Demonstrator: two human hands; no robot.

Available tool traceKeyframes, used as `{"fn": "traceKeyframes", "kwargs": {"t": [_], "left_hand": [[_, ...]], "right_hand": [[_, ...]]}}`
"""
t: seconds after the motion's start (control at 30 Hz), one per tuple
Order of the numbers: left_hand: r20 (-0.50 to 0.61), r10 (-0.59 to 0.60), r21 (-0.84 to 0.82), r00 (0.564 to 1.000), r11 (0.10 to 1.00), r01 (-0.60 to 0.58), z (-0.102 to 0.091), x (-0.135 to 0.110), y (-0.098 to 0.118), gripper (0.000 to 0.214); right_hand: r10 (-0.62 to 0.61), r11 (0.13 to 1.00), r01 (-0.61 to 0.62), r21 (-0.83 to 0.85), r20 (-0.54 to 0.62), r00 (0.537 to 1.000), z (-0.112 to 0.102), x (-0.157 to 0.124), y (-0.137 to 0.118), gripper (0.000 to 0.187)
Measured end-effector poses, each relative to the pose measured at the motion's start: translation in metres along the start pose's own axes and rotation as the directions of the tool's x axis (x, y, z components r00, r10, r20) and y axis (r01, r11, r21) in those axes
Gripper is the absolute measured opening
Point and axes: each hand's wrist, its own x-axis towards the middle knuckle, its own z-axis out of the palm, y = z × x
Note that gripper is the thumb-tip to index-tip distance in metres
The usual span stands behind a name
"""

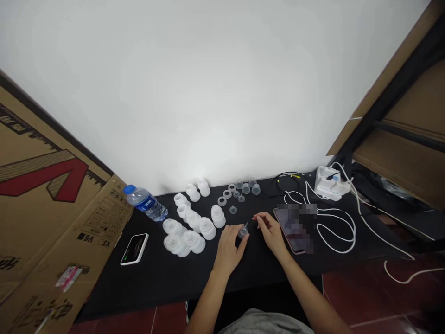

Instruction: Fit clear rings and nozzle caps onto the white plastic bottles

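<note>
Clear plastic cup [242,232] gripped in left hand [227,248]; right hand [269,233] half-closed beside it, grip unclear. White bottle-shaped parts [193,227] remain massed left, smaller clear cups [245,188] far.

Bright, glare on wall [198,157], warped edges

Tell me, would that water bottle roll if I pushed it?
The water bottle would probably roll, since its round body lies on its side on the black table. Its thin clear plastic looks likely to dent if squeezed.
</note>
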Motion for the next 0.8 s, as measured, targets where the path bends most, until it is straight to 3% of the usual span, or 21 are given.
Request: {"fn": "traceKeyframes", "kwargs": {"t": [0.13, 0.27, 0.37, 0.47, 0.63, 0.8], "left_hand": [[0.001, 0.001, 0.000, 1.000, 1.000, -0.001, 0.002, 0.001, -0.002, 0.025], [-0.026, -0.020, -0.011, 0.999, 1.000, 0.019, 0.006, 0.000, -0.006, 0.021], [-0.045, -0.026, -0.019, 0.999, 0.999, 0.025, 0.007, -0.001, -0.009, 0.021], [-0.038, -0.031, -0.027, 0.999, 0.999, 0.030, 0.007, -0.001, -0.010, 0.021], [-0.002, -0.031, -0.040, 1.000, 0.999, 0.031, 0.006, -0.001, -0.010, 0.022], [-0.002, -0.063, -0.047, 0.998, 0.997, 0.063, 0.006, -0.002, -0.009, 0.027]], "right_hand": [[-0.175, 0.956, 0.197, -0.220, 0.115, 0.978, 0.011, 0.024, -0.010, 0.026], [-0.278, 0.821, 0.408, -0.400, 0.345, 0.896, 0.036, 0.059, -0.031, 0.031], [-0.153, 0.663, 0.472, -0.581, 0.512, 0.845, 0.060, 0.084, -0.045, 0.038], [-0.019, 0.546, 0.476, -0.690, 0.557, 0.830, 0.083, 0.102, -0.050, 0.040], [0.061, 0.511, 0.458, -0.728, 0.561, 0.825, 0.110, 0.120, -0.041, 0.034], [0.105, 0.521, 0.409, -0.749, 0.532, 0.840, 0.118, 0.127, -0.034, 0.015]]}}
